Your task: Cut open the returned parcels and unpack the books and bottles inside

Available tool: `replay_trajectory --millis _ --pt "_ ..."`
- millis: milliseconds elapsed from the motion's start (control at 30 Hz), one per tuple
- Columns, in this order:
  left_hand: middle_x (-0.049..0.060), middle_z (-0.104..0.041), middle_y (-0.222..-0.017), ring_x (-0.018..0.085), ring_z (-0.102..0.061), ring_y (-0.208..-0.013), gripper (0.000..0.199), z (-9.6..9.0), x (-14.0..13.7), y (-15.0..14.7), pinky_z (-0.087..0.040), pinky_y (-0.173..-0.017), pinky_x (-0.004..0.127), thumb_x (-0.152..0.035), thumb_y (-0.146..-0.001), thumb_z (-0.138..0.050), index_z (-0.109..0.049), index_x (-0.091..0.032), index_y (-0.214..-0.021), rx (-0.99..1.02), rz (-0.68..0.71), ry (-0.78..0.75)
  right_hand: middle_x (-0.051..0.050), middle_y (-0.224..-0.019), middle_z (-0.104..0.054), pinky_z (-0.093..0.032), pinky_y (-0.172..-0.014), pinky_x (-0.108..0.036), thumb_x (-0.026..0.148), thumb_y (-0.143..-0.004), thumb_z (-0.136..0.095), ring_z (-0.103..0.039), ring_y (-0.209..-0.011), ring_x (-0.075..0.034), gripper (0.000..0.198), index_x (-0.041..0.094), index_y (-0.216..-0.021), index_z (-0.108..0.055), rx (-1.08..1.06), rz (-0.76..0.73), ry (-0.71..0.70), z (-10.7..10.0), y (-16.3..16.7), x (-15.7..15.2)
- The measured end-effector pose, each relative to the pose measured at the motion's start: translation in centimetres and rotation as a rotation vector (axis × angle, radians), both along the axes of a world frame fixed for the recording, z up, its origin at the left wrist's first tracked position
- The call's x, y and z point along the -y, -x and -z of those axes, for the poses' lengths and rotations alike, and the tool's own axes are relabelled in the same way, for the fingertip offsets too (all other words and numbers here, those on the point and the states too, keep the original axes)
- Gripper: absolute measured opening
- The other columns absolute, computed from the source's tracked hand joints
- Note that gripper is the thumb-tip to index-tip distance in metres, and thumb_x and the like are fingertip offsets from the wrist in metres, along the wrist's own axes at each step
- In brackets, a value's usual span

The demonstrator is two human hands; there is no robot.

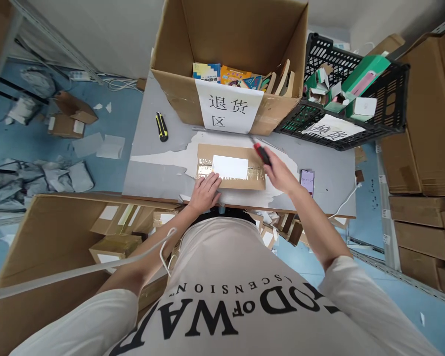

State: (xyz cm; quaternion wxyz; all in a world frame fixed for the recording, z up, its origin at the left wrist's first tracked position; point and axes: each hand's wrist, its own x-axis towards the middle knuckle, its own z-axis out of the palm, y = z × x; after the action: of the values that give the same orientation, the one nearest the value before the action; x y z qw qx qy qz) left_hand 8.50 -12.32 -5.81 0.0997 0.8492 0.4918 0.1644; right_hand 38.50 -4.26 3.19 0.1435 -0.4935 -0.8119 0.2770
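One flat cardboard parcel [231, 167] lies on the grey table [152, 163], just in front of the person, its long axis running left to right across the view. It carries one white label [230, 166] over a band of clear tape.

The left hand [205, 192] rests flat on the parcel's near left corner, fingers [212, 181] together and stretched forward, pressing down rather than gripping. The right hand [278, 173] is at the parcel's right end with its fingers wrapped around one red-and-black cutter [261, 152], which slants up and to the left, its tip just above the parcel's far right corner.

A second cutter, yellow and black [161, 126], lies alone on the table to the far left, pointing roughly away from the person. One phone [307, 181] lies face up to the right of the right hand.

Behind the parcel stands one big open carton [230, 54] with a paper sign, books inside. Beside it sits one black crate [356, 89] of small boxes.
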Motion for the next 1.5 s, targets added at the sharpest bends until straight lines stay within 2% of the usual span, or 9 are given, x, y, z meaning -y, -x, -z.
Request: replay_trajectory --millis 133,267,467,633,800,933,1133,1267,1500 --pt "0.015 -0.045 -0.146 0.029 -0.038 -0.139 0.055 0.5 0.1 -0.1 -0.024 -0.11 0.046 -0.03 -0.091 -0.045 -0.04 -0.015 -0.143 -0.009 -0.008 -0.015 -0.01 -0.124 -0.059 -0.045 -0.083 -0.036 0.024 -0.096 -0.031 -0.059 -0.102 -0.025 0.059 0.032 -0.153 -0.016 0.275 -0.356 0.059 -3.0 5.9 -1.6" --pt "0.015 -0.045 -0.146 0.028 -0.037 -0.139 0.054 0.7 0.1 -0.1 -0.023 -0.111 0.046 -0.031 -0.091 -0.044 -0.043 -0.014 -0.142 -0.016 -0.008 -0.03 -0.011 -0.119 -0.06 -0.041 -0.073 -0.029 0.016 -0.095 -0.03 -0.063 -0.09 -0.022 0.062 0.033 -0.153 -0.016 0.486 -0.561 0.049 -3.1 9.6 -3.0" --pt "0.015 -0.047 -0.145 0.027 -0.038 -0.139 0.051 0.7 0.0 -0.1 -0.025 -0.111 0.045 -0.029 -0.092 -0.042 -0.046 -0.014 -0.14 -0.025 0.001 -0.031 -0.012 -0.119 -0.06 -0.041 -0.07 -0.03 0.013 -0.094 -0.032 -0.065 -0.086 -0.022 0.066 0.037 -0.152 -0.013 0.645 -0.62 0.024 -2.4 11.9 -4.1" --pt "0.012 -0.05 -0.142 0.025 -0.043 -0.136 0.046 1.6 -0.2 -0.3 -0.028 -0.109 0.045 -0.027 -0.094 -0.038 -0.049 -0.02 -0.138 0.023 -0.053 0.041 -0.013 -0.113 -0.062 -0.041 -0.069 -0.029 0.014 -0.094 -0.034 -0.066 -0.082 -0.022 0.064 0.035 -0.152 -0.018 0.668 -0.629 0.007 -2.6 12.0 -4.2" --pt "0.012 -0.051 -0.142 0.025 -0.045 -0.134 0.046 2.1 -0.2 -0.6 -0.03 -0.108 0.046 -0.023 -0.094 -0.036 -0.05 -0.022 -0.138 0.05 -0.075 0.082 -0.014 -0.112 -0.064 -0.041 -0.069 -0.03 0.01 -0.092 -0.036 -0.065 -0.082 -0.022 0.065 0.034 -0.151 -0.025 0.757 -0.61 0.051 -2.7 10.1 -4.0" --pt "0.012 -0.049 -0.143 0.026 -0.042 -0.136 0.048 2.0 -0.1 -0.6 -0.031 -0.107 0.049 -0.02 -0.092 -0.036 -0.049 -0.021 -0.139 0.048 -0.072 0.093 -0.012 -0.108 -0.065 -0.039 -0.066 -0.029 0.011 -0.09 -0.039 -0.064 -0.079 -0.02 0.064 0.035 -0.149 -0.029 0.727 -0.568 0.072 -2.8 7.4 -3.8" --pt "0.012 -0.05 -0.143 0.028 -0.042 -0.136 0.052 2.3 -0.1 -0.7 -0.03 -0.106 0.052 -0.018 -0.091 -0.038 -0.045 -0.022 -0.142 0.055 -0.082 0.076 -0.008 -0.09 -0.068 -0.037 -0.06 -0.03 0.01 -0.082 -0.051 -0.061 -0.066 -0.019 0.065 0.041 -0.14 -0.045 0.755 -0.351 0.155 -3.2 -2.0 -3.0" --pt "0.012 -0.051 -0.141 0.029 -0.043 -0.135 0.051 2.1 -0.1 -0.8 -0.031 -0.105 0.053 -0.018 -0.092 -0.037 -0.044 -0.023 -0.142 0.053 -0.095 0.065 -0.007 -0.084 -0.067 -0.038 -0.058 -0.031 0.016 -0.081 -0.052 -0.056 -0.06 -0.016 0.064 0.039 -0.141 -0.045 0.689 -0.272 0.156 -2.8 -7.0 -2.1" --pt "0.013 -0.053 -0.14 0.03 -0.044 -0.134 0.048 1.8 -0.2 -0.8 -0.03 -0.104 0.053 -0.022 -0.093 -0.037 -0.046 -0.023 -0.14 0.044 -0.091 0.071 -0.005 -0.093 -0.066 -0.035 -0.056 -0.03 0.017 -0.084 -0.047 -0.055 -0.058 -0.014 0.062 0.042 -0.14 -0.044 0.674 -0.231 0.154 -2.6 -8.2 -1.3"
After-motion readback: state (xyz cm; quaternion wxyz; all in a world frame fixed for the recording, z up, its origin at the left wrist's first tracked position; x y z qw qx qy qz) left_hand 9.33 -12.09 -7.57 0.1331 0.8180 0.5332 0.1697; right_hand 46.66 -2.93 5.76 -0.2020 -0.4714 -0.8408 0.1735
